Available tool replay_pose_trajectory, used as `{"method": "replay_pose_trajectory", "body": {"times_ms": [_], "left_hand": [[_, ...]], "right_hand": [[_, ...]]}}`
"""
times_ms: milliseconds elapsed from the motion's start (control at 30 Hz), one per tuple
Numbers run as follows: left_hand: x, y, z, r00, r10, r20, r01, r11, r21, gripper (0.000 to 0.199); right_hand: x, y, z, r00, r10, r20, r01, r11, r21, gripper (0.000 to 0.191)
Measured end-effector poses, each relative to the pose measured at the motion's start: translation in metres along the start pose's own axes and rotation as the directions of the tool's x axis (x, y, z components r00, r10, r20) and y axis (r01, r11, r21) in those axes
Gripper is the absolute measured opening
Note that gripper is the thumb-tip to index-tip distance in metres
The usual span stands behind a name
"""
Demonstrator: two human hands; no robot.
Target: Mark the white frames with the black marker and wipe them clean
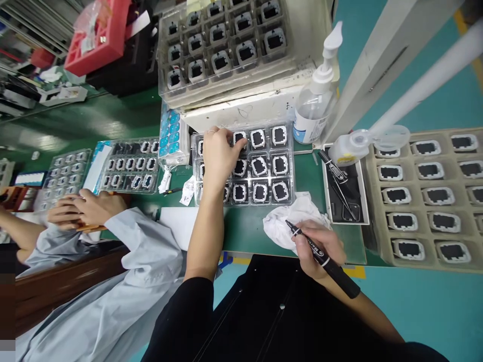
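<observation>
My left hand [219,153] reaches into a clear plastic blister tray [277,200] on the green table. Its thumb and fingers are closed about a small white-framed part [239,137] with a dark centre in the back row; the exact contact is partly hidden. More such parts, like the white-framed part at the front right [280,191], sit in the tray's pockets. A black marker pen [320,257] is in my right hand [320,246], its bare tip pointing up and left. Beneath that hand lies a crumpled white cloth [275,223].
Behind the tray, stacked trays of parts [222,75] rest on a white box. A pump bottle [311,113] stands right of them. At right are a small tool box [345,201] and a beige tray [415,201]. A co-worker's hands [86,208] are at left.
</observation>
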State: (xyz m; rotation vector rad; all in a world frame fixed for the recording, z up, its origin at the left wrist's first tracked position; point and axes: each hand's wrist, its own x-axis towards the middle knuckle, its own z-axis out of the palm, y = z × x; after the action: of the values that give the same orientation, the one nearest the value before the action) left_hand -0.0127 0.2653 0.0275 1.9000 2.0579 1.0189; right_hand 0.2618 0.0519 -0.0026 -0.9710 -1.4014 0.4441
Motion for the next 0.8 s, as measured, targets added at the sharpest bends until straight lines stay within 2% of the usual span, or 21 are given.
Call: {"method": "replay_pose_trajectory", "body": {"times_ms": [200,300,400,433,500,567,633,700,800], "left_hand": [[0.009,0.005,0.001,0.995,-0.08,0.063,0.081,0.997,-0.012,0.044],[-0.01,0.017,-0.005,0.996,-0.078,0.04,0.085,0.974,-0.209,0.041],[-0.053,0.04,-0.015,0.993,-0.109,0.036,0.112,0.851,-0.513,0.037],[-0.071,0.05,-0.018,0.99,-0.122,0.069,0.138,0.787,-0.602,0.038],[-0.111,0.069,-0.025,0.967,-0.127,0.22,0.248,0.668,-0.702,0.04],[-0.149,0.085,-0.027,0.923,-0.142,0.358,0.371,0.574,-0.73,0.036],[-0.18,0.095,-0.024,0.879,-0.174,0.444,0.467,0.503,-0.727,0.033],[-0.201,0.1,-0.017,0.851,-0.22,0.476,0.521,0.464,-0.717,0.034],[-0.217,0.096,-0.008,0.835,-0.27,0.479,0.549,0.462,-0.697,0.032]], "right_hand": [[-0.004,0.001,-0.001,0.999,0.025,0.024,-0.025,0.999,0.024,0.028],[-0.005,0.002,0.002,1.0,0.016,-0.002,-0.016,0.999,0.043,0.029],[-0.005,0.003,0.004,1.0,0.001,-0.03,0.0,0.998,0.059,0.027],[-0.004,0.003,0.005,0.999,0.004,-0.048,0.0,0.998,0.07,0.026],[-0.003,0.003,0.006,0.998,0.029,-0.057,-0.023,0.995,0.096,0.024],[-0.001,0.001,0.006,0.998,0.055,-0.03,-0.051,0.991,0.121,0.024],[0.0,-0.001,0.006,0.995,0.092,0.029,-0.095,0.988,0.126,0.026],[0.001,-0.004,0.005,0.991,0.114,0.076,-0.122,0.986,0.114,0.026],[0.002,-0.007,0.005,0.979,0.148,0.141,-0.158,0.985,0.063,0.024]]}}
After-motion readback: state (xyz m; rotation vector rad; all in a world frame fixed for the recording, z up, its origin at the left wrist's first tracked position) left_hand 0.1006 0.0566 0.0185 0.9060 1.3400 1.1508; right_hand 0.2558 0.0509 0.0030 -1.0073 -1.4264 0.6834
